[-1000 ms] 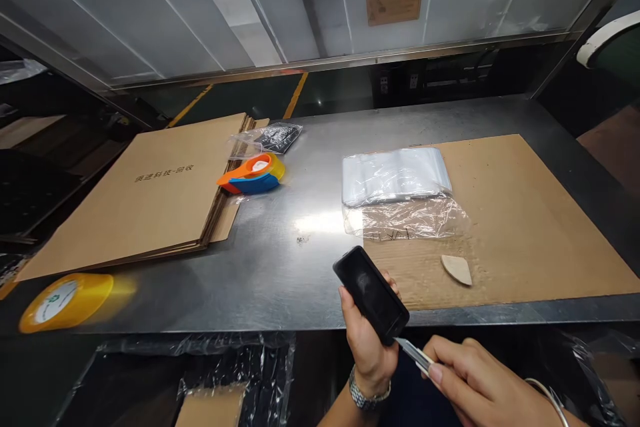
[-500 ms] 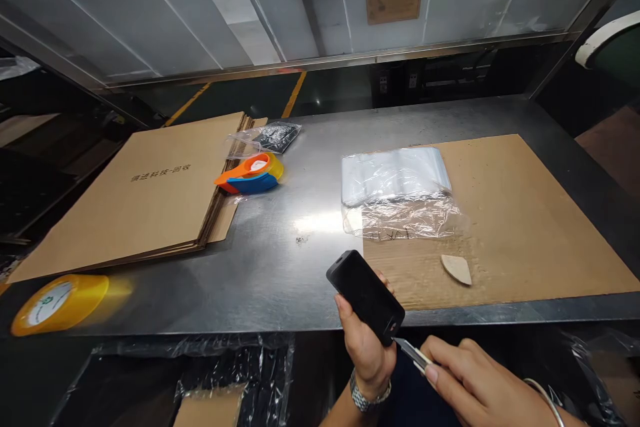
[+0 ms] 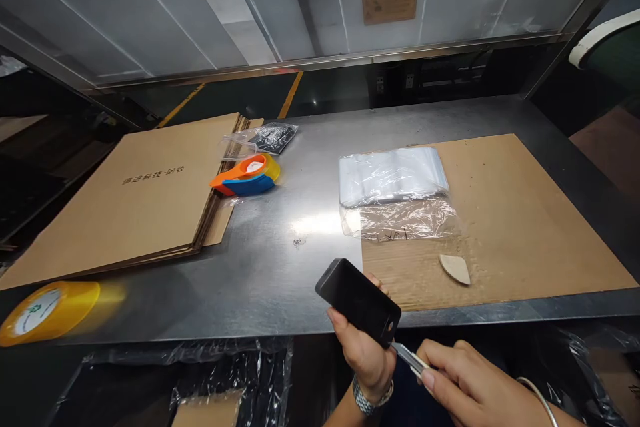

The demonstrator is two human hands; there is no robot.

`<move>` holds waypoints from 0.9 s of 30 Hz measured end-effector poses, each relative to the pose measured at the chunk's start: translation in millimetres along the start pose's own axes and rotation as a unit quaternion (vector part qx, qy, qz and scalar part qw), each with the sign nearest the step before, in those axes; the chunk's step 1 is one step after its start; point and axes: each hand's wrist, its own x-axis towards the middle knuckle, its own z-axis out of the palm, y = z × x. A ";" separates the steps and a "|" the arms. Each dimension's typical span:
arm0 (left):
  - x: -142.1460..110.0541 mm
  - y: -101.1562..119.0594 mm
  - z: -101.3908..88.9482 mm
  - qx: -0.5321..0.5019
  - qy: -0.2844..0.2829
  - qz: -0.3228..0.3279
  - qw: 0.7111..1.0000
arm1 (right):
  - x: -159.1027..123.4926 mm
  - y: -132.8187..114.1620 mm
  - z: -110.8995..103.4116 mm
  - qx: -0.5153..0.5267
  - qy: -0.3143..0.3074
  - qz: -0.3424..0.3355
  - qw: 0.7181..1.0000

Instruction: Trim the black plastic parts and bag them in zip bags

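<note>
A black, flat, phone-like casing (image 3: 358, 301) rests tilted in my left hand (image 3: 367, 355), its fingers wrapped around the long sides. My right hand (image 3: 463, 380) grips a utility knife (image 3: 411, 359) with a pale handle. The blade's tip meets the casing's lower right end, near a small round mark; whether it cuts in I cannot tell. Just beyond the hands, a wedge-shaped tan piece (image 3: 455, 269) lies on the flat cardboard sheet (image 3: 520, 227). A stack of clear plastic bags (image 3: 393, 177) lies farther back on that sheet.
Flattened cardboard boxes (image 3: 165, 207) are stacked on the left of the metal table (image 3: 280, 280). An orange and blue tape dispenser (image 3: 247, 177) and a bagged black item (image 3: 275, 138) sit by the stack. A yellow tape roll (image 3: 50, 310) is at the front left edge.
The black casing has tilted slightly and shifted a little left and down in my left hand. The knife tip stays at its lower end. The whole view has shifted slightly.
</note>
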 end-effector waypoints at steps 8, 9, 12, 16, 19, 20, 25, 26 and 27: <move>3.3 -1.5 0.8 -0.065 -0.008 0.079 0.995 | -3.2 -10.2 -1.1 -0.111 0.108 -0.077 0.985; 3.6 -1.6 1.2 -0.074 -0.004 0.092 0.993 | -4.1 -10.2 0.8 -0.168 0.139 -0.108 0.970; 3.4 -1.1 3.2 -0.086 -0.007 0.132 0.987 | -3.0 -8.1 8.9 -0.329 0.211 -0.205 0.897; 2.4 1.0 7.6 -0.070 0.008 0.186 0.980 | 2.4 -7.9 16.2 -0.476 0.259 -0.263 0.798; 5.0 1.7 8.7 -0.064 0.032 0.214 0.974 | 3.3 -10.6 17.6 -0.508 0.277 -0.265 0.771; 6.3 1.5 8.3 -0.063 0.039 0.226 0.971 | 3.0 -11.2 17.9 -0.511 0.283 -0.264 0.767; 8.2 -1.4 5.7 -0.064 0.046 0.239 0.968 | 2.8 -10.6 19.8 -0.524 0.293 -0.258 0.757; 7.5 -1.8 5.5 -0.062 0.043 0.235 0.969 | 3.5 -10.1 20.0 -0.527 0.293 -0.258 0.755; 6.7 -2.0 5.3 -0.061 0.043 0.234 0.969 | 4.3 -9.7 19.9 -0.530 0.294 -0.259 0.752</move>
